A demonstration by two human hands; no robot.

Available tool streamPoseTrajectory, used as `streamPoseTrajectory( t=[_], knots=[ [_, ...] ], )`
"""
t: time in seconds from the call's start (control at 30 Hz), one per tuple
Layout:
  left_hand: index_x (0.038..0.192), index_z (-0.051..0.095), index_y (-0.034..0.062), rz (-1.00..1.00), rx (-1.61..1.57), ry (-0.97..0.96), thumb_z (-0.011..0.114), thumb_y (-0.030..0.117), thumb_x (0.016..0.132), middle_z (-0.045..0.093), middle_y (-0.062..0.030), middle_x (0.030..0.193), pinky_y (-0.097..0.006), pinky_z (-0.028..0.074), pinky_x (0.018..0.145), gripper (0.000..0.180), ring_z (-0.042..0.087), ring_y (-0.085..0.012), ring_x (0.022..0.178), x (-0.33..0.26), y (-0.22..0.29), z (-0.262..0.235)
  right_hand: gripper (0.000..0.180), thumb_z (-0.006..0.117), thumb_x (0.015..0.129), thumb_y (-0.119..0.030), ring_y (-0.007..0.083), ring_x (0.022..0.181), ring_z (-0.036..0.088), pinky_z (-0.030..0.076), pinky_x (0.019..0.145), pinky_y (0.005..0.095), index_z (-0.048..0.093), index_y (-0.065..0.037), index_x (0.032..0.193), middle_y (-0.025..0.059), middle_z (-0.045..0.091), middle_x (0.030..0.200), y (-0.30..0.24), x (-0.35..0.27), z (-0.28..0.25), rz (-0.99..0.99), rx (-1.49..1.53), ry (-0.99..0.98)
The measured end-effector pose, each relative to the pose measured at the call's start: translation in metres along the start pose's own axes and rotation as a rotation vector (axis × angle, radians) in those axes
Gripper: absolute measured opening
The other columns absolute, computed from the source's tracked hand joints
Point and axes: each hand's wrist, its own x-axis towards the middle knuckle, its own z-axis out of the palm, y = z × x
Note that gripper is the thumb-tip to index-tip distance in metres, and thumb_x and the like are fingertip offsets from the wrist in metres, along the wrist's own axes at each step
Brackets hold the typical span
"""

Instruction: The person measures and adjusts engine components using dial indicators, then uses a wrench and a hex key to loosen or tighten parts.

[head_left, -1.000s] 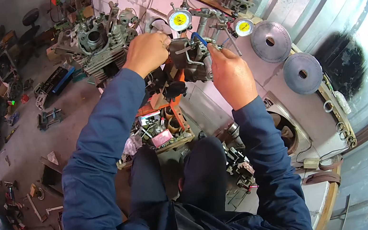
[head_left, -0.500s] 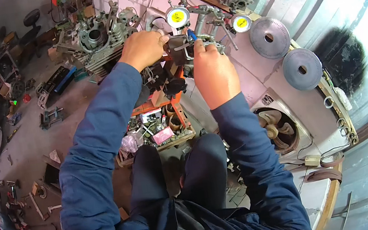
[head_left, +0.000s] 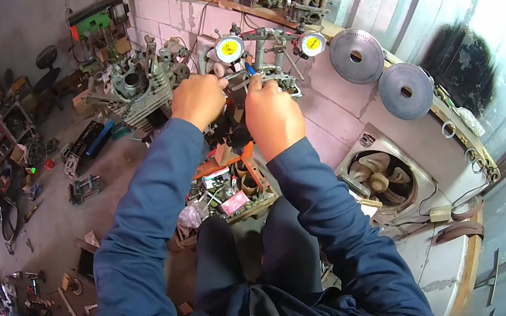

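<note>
My left hand (head_left: 198, 102) is closed, thumb and forefinger pinched at the left side of a metal fixture (head_left: 259, 51). A thin pale metal piece (head_left: 236, 76) shows beside its fingertips; what the fingers grip is mostly hidden. In my right hand (head_left: 274, 118) is a slim blue tool (head_left: 250, 69), its tip pointing up at the fixture; its exact kind is unclear. The fixture carries two round dial gauges with yellow centres: the left gauge (head_left: 229, 48) stands above my hands, the right gauge (head_left: 312, 44) farther right.
An engine casting (head_left: 133, 87) with fins stands to the left. Below my hands is a tray (head_left: 261, 208) of small parts. Two grey discs (head_left: 356, 55) hang on the right wall, above a fan (head_left: 379, 181). Tools and parts litter the floor at left.
The view has shifted, so the gauges and fixture appear lower and farther left. My hands have come closer together at the fixture; the blue tool stays in my right hand.
</note>
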Motion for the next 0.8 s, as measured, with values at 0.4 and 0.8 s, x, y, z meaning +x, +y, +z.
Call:
streamPoseTrajectory(
  t=[0.4,0.8],
  knots=[
    [0.1,0.074,-0.0005,0.02,-0.042,-0.263,0.056,0.038,0.101,0.071,-0.029,0.102,-0.054,0.052,0.089,0.043,0.069,-0.0461,0.099,0.013,0.0,-0.014,0.043,0.054,0.094,-0.009,0.0234,0.067,0.074,0.06,0.056,0.0297,0.055,0.016,0.129,0.0202,0.066,0.096,-0.04,-0.006,-0.001,0.088,0.049,0.063],
    [0.103,0.075,0.0083,0.136,-0.134,-0.366,0.065,0.038,0.091,0.072,-0.0196,0.086,-0.044,0.051,0.074,0.034,0.067,-0.0306,0.077,0.034,-0.037,0.016,0.048,0.05,0.094,-0.005,0.0314,0.076,0.076,0.063,0.065,0.0315,0.049,0.016,0.137,0.0431,0.051,0.132,-0.063,-0.013,0.002,0.254,0.373,0.003]
  ],
)
